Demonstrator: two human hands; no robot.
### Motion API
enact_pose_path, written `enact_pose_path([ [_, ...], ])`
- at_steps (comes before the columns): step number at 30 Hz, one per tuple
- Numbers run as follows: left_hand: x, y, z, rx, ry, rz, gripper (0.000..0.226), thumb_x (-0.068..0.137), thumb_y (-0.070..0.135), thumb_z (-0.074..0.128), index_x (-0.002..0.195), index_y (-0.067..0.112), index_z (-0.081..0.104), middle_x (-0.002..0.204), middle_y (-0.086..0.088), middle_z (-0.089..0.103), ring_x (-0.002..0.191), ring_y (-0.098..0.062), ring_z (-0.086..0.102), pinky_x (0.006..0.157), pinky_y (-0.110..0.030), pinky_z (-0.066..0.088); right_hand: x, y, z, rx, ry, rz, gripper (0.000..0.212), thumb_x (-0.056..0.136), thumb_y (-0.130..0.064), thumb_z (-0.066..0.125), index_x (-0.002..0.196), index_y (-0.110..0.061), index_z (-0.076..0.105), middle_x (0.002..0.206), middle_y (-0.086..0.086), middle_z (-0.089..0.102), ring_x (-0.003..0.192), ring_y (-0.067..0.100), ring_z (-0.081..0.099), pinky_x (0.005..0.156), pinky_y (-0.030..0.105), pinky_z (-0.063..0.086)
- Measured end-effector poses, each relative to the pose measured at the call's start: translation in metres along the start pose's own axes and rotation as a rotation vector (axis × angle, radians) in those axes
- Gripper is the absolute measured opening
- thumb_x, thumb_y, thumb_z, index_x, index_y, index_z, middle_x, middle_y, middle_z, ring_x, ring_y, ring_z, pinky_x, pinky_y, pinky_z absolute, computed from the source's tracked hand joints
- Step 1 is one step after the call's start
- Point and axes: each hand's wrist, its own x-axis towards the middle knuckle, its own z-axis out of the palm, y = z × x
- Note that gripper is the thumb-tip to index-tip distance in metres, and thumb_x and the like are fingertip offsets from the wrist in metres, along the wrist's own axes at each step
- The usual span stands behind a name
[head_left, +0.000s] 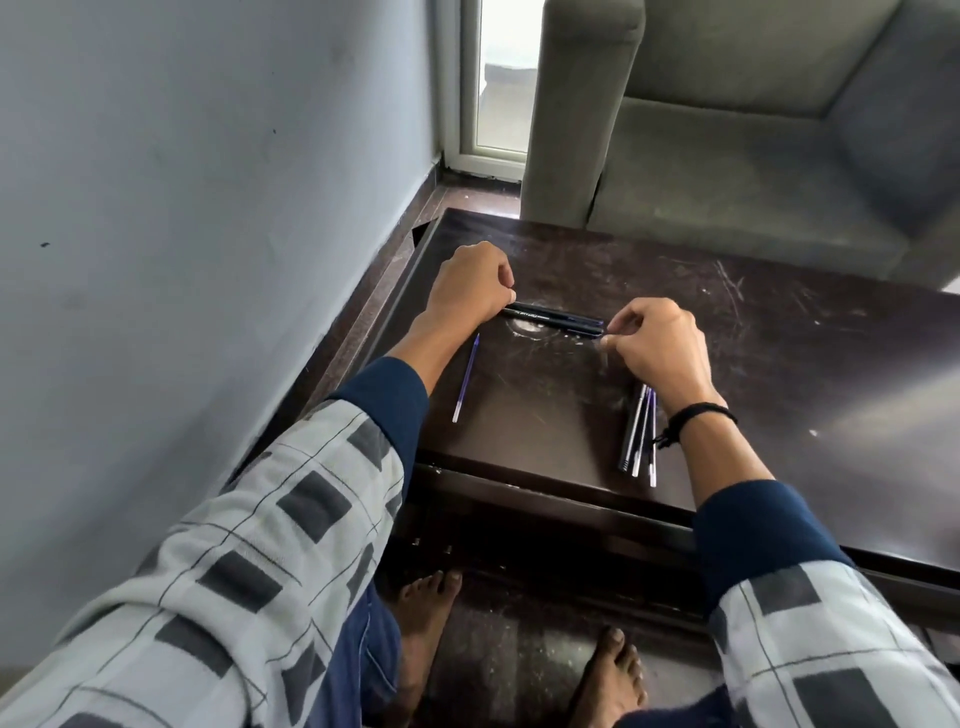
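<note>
Your left hand and right hand each hold fingers clamped on one end of the black pens on the table. A refill lies near your left wrist.

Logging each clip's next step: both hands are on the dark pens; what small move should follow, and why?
Probably pull one of the dark pens apart. The left hand and right hand each pinch an end of them on the table, and loose refills lie close: a single refill beside the left forearm, a refill bunch by the right wrist.
</note>
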Motion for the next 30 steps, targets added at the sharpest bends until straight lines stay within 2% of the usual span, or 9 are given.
enact_pose_path([
  [2,-0.011,0.011,-0.005,-0.017,0.001,0.036,0.005,0.084,0.022,0.079,0.088,0.02,0.076,0.095,0.003,0.074,0.089,-0.017,0.069,0.086,-0.035,0.056,-0.012,-0.001,-0.019,-0.032,-0.041,0.036,0.01,0.079,-0.026,0.082,0.083,-0.022,0.073,0.089,-0.001,0.072,0.089,0.024,0.067,0.076,0.032,0.05],
  [8,-0.055,0.043,-0.003,-0.034,-0.091,0.118,0.007,0.084,0.028,0.077,0.09,0.026,0.078,0.091,0.004,0.076,0.084,-0.017,0.071,0.085,-0.035,0.056,-0.068,-0.001,-0.033,-0.169,-0.146,0.057,0.013,0.078,-0.032,0.082,0.082,-0.023,0.073,0.085,0.001,0.072,0.089,0.027,0.07,0.073,0.028,0.046],
  [12,-0.079,0.045,0.002,-0.039,-0.142,0.101,0.009,0.085,0.031,0.076,0.093,0.027,0.078,0.099,0.003,0.076,0.092,-0.02,0.07,0.088,-0.037,0.056,-0.097,0.002,-0.017,-0.251,-0.097,0.045,0.012,0.081,-0.024,0.075,0.092,-0.022,0.071,0.098,0.008,0.073,0.097,0.035,0.069,0.074,0.033,0.046],
  [15,-0.09,0.037,0.0,-0.064,-0.139,0.065,0.01,0.086,0.033,0.076,0.093,0.028,0.077,0.097,0.004,0.075,0.091,-0.019,0.069,0.083,-0.033,0.053,-0.102,0.004,-0.009,-0.27,-0.103,0.053,0.014,0.082,-0.021,0.072,0.095,-0.019,0.069,0.102,0.011,0.072,0.097,0.038,0.068,0.075,0.035,0.048],
  [20,-0.092,0.026,-0.01,-0.107,-0.11,0.043,0.011,0.087,0.036,0.075,0.095,0.028,0.077,0.099,0.003,0.075,0.091,-0.017,0.068,0.08,-0.03,0.047,-0.097,0.002,-0.002,-0.241,-0.114,0.072,0.014,0.079,-0.015,0.068,0.091,-0.021,0.067,0.097,0.011,0.073,0.093,0.038,0.068,0.076,0.036,0.052],
  [25,-0.08,0.027,-0.015,-0.224,-0.125,0.015,0.004,0.085,0.036,0.076,0.084,0.032,0.077,0.084,0.008,0.074,0.082,-0.013,0.07,0.084,-0.035,0.056,-0.094,-0.001,0.002,-0.189,-0.117,0.089,0.023,0.076,-0.013,0.062,0.098,-0.02,0.065,0.098,0.009,0.072,0.093,0.038,0.067,0.074,0.036,0.049],
  [28,-0.074,0.03,-0.013,-0.291,-0.154,-0.017,0.007,0.084,0.034,0.078,0.077,0.033,0.075,0.081,0.007,0.074,0.08,-0.015,0.071,0.086,-0.04,0.059,-0.093,-0.007,0.001,-0.103,-0.122,0.121,0.022,0.076,-0.019,0.068,0.097,-0.023,0.062,0.093,0.003,0.07,0.091,0.034,0.066,0.073,0.034,0.045],
  [30,-0.07,0.031,-0.011,-0.315,-0.203,-0.068,0.006,0.085,0.037,0.078,0.084,0.031,0.075,0.084,0.002,0.074,0.081,-0.018,0.072,0.086,-0.041,0.06,-0.092,-0.014,-0.001,0.036,-0.135,0.157,0.024,0.073,-0.023,0.073,0.094,-0.027,0.064,0.087,-0.006,0.068,0.085,0.029,0.069,0.078,0.036,0.053],
])
